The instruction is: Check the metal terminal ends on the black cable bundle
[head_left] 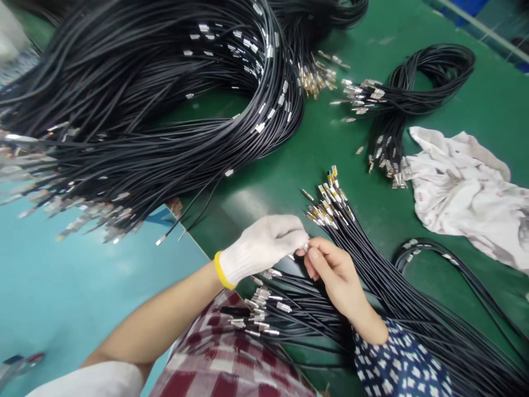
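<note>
Green worktop (330, 160), black cable bundles (136, 110), white cloth (463, 193), teal floor (82, 286)

A small metal terminal (305, 247) on the end of a thin black wire is pinched between the fingertips of the white-gloved left hand (264, 246) and the bare right hand (336, 275). Just beside it, toward the person, lies a bundle of black wires (289, 311) with silvery terminal ends fanned out loosely, flat on the green worktop (256, 198).
</note>
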A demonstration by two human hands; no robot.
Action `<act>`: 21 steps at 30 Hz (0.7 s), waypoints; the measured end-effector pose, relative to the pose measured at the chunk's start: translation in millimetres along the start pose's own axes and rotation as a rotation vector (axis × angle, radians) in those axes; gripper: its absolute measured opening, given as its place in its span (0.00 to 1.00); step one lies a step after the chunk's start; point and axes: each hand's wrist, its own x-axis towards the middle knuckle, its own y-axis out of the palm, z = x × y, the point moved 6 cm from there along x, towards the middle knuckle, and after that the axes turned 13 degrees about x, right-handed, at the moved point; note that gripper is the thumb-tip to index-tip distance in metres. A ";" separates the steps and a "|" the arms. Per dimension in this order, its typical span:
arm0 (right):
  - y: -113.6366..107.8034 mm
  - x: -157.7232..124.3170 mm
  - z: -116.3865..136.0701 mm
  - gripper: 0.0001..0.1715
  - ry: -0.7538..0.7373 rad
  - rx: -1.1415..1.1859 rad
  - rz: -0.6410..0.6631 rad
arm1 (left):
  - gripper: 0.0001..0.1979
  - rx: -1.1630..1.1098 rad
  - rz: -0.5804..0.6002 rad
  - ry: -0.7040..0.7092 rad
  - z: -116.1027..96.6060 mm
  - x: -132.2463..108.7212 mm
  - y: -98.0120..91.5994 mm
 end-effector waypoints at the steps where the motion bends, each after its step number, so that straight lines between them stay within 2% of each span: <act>1: 0.2 -0.3 -0.7 0.16 0.000 0.011 0.001 | 0.12 0.005 -0.002 0.003 0.8 0.1 0.5; 8: 4.3 -1.0 -2.5 0.16 0.037 0.016 0.037 | 0.14 -0.001 0.015 -0.016 4.9 0.1 2.7; 12: 2.3 0.8 3.2 0.18 -0.002 -0.036 -0.017 | 0.14 0.019 0.032 -0.037 4.7 0.2 1.6; 21: 1.2 0.1 5.1 0.17 -0.015 -0.116 -0.111 | 0.14 0.063 0.063 0.027 2.9 3.2 1.2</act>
